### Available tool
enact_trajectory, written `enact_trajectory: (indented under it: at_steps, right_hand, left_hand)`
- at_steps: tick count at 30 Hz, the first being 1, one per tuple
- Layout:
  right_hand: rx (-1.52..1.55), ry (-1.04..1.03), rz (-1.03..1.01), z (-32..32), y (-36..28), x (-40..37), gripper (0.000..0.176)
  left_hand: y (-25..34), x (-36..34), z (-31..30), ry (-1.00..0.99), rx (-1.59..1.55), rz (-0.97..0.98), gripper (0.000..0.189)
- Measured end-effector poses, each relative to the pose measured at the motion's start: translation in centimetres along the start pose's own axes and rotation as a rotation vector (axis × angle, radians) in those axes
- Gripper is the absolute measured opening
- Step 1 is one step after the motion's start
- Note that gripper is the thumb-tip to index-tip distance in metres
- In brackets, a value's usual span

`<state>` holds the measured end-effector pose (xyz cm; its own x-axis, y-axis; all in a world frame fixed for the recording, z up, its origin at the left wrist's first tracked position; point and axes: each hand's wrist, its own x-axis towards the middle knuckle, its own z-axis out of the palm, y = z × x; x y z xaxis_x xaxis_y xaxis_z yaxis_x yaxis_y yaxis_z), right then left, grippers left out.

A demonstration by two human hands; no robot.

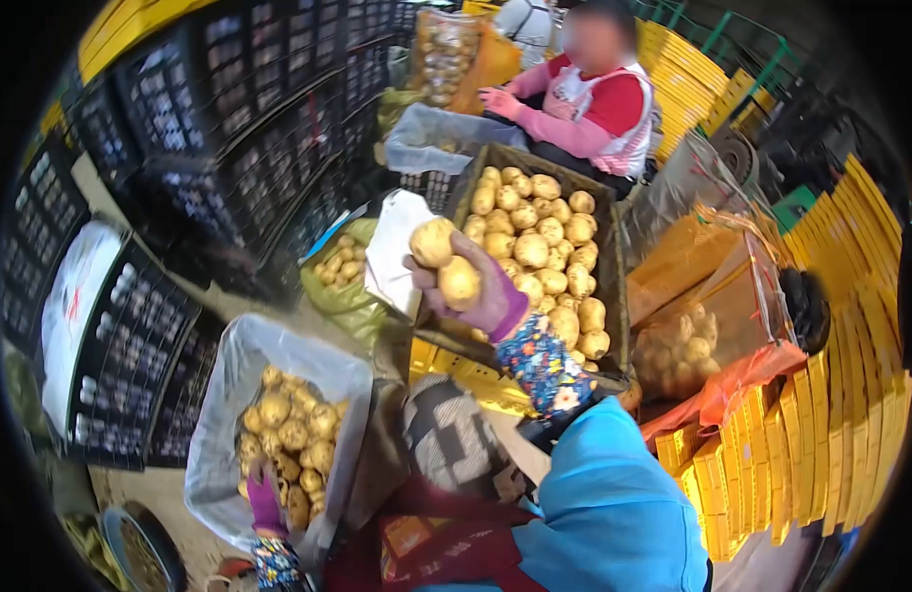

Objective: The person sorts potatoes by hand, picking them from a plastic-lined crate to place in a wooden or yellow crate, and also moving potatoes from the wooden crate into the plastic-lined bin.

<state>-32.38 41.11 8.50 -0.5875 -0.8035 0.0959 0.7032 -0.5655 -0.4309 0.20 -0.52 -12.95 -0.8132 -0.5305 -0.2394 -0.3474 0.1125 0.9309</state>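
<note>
My right hand (495,296), in a purple glove with a flowered sleeve, is closed around two potatoes (459,284), held side by side above the near left edge of a dark crate (616,286). That crate is heaped with pale, clean-looking potatoes (532,251). Low on the left, my left hand (266,501), also gloved in purple, reaches down onto potatoes (291,429) with darker, soil-marked skins. Its fingers are stretched out against them, and nothing is visibly lifted. Those potatoes lie in a crate lined with clear plastic (217,434).
A green sack of small potatoes (339,264) stands beside white paper (397,242). Orange mesh sacks (707,286) and stacked yellow crates (831,395) are on the right. Black crates (249,89) rise on the left. Another person (594,99) sits behind a lined crate (446,128).
</note>
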Motion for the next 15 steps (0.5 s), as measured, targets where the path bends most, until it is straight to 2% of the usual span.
enact_trajectory:
  at_steps: [1,2,3,4,5,6,7,9,10,12,13,14,15]
  right_hand:
    - [-0.243,0.253,-0.066,0.1,-2.0,-2.0,0.058]
    - [-0.430,0.389,-0.177,0.1,-3.3,-3.3,0.053]
    - [-0.626,0.550,-0.262,0.0,-4.6,-4.6,0.048]
    - [-0.767,0.595,-0.395,-0.3,-5.7,-5.4,0.043]
    - [-1.314,0.563,-0.438,-6.7,-8.9,-7.5,0.040]
    - [-1.133,0.660,-0.432,-7.4,-10.0,-7.7,0.042]
    - [-0.942,0.753,-0.446,-7.9,-11.1,-7.8,0.044]
    - [-1.097,0.937,-0.510,-10.3,-14.5,-6.2,0.057]
    - [-0.983,1.051,-0.506,-10.3,-15.9,-5.2,0.063]
    - [-1.021,0.991,-0.684,-12.3,-19.2,-1.7,0.067]
    - [-1.068,1.046,-0.665,-12.9,-21.2,0.1,0.065]
    - [-1.239,1.003,-0.851,-15.5,-23.1,2.1,0.063]
    - [-1.487,1.018,-0.841,-16.1,-24.9,3.4,0.064]
  left_hand:
    - [-1.5,0.1,0.4,-0.012,0.164,-0.005,0.037]
    - [0.3,-1.9,2.8,0.029,-0.075,-0.038,0.036]
    - [-5.2,-1.2,3.1,0.019,0.130,0.041,0.035]
    - [-1.2,-3.9,5.2,-0.016,0.130,0.076,0.034]
    - [-2.2,-4.7,6.7,0.021,0.298,0.130,0.033]
    - [1.4,-6.6,8.4,-0.041,0.441,0.064,0.034]
    - [-4.0,-7.4,8.3,0.005,0.411,0.326,0.036]
    - [-2.8,-8.7,10.0,-0.024,0.360,0.336,0.046]
    - [-1.7,-9.3,10.1,-0.028,0.340,0.353,0.050]
    - [-2.1,-9.7,9.7,-0.064,0.527,0.335,0.050]
    - [-2.7,-9.6,9.5,-0.082,0.620,0.327,0.050]
    - [-3.3,-9.3,9.5,-0.072,0.712,0.259,0.052]
    - [-3.9,-9.0,9.5,-0.068,0.802,0.191,0.053]
